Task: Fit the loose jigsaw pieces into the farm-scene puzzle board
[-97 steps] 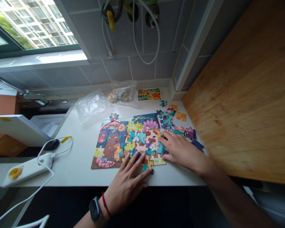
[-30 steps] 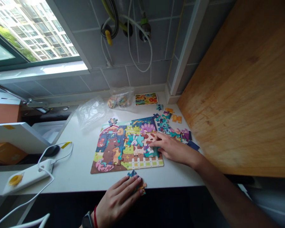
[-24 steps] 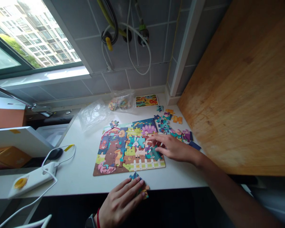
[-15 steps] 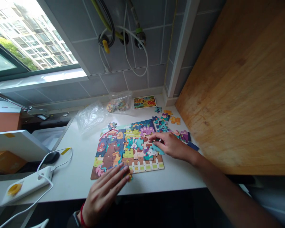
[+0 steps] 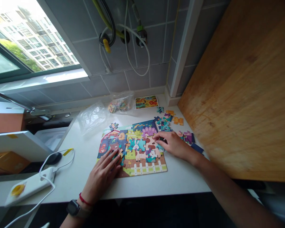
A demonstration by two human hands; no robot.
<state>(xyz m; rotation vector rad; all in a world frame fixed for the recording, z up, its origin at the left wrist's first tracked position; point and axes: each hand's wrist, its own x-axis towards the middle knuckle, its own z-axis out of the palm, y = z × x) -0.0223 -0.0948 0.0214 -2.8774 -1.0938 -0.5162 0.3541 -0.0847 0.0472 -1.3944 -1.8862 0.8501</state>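
Observation:
A jigsaw puzzle [image 5: 130, 172] with farm animals lies on the white counter, its board largely covered with pieces. Over its lower left part rests my left hand [image 5: 102, 175], fingers stretched out and lying flat on the pieces. My right hand [image 5: 172, 144] is at the board's right edge, thumb and index finger bent toward each other at a teal puzzle piece [image 5: 160, 147], partly hidden below the hand. A teal rabbit piece [image 5: 137, 145] and a teal-and-purple piece [image 5: 151, 155] lie on top of the picture. Loose pieces [image 5: 165, 126] lie beyond my right hand.
Behind the puzzle are a clear plastic bag [image 5: 92, 117], a bag of pieces [image 5: 120, 106] and a picture card [image 5: 146, 102]. A power strip [image 5: 30, 185] with a white cable lies at left. A wooden panel [image 5: 242, 95] rises at right.
My left hand has moved up and away from the counter's edge onto the puzzle's lower left part. My right hand stays at the right edge, nearly in place. The view has shifted slightly.

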